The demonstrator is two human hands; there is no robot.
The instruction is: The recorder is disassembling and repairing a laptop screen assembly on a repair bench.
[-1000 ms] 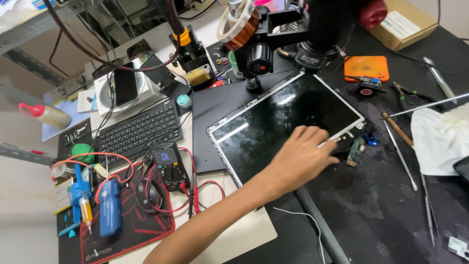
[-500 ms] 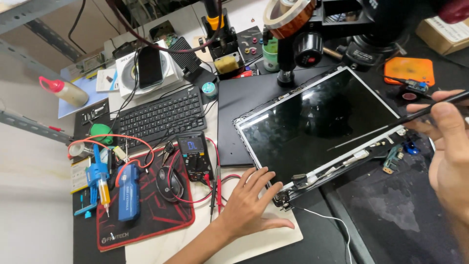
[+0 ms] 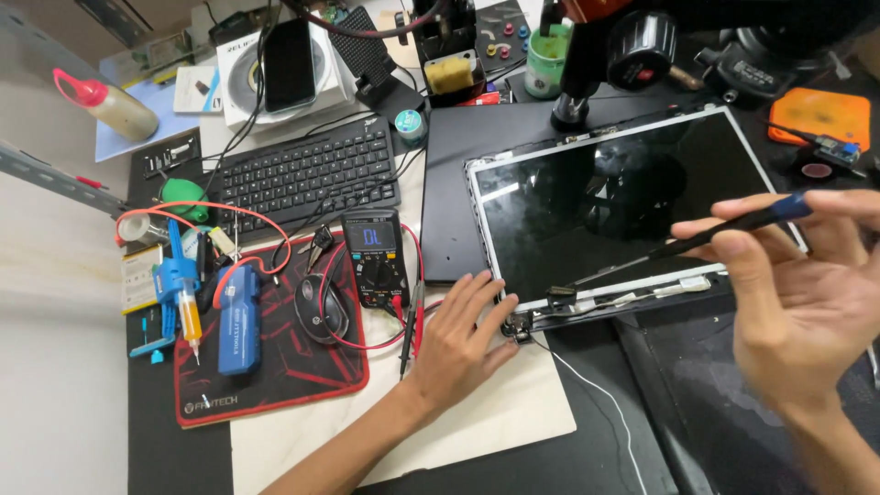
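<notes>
So your right hand [image 3: 807, 302] is half cut off at the frame edge, pinching a screwdriver [image 3: 724, 227] over the screen [image 3: 614, 206]. Left hand [image 3: 458, 335] lies flat, fingers spread, by its bottom-left corner, multimeter [image 3: 376, 257] beside.

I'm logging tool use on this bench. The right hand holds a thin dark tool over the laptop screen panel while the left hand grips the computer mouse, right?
Not quite. In the head view the left hand lies flat on the bench at the laptop screen panel's lower left corner; the computer mouse sits untouched to its left. The right hand does hold the thin dark tool over the panel.
</notes>
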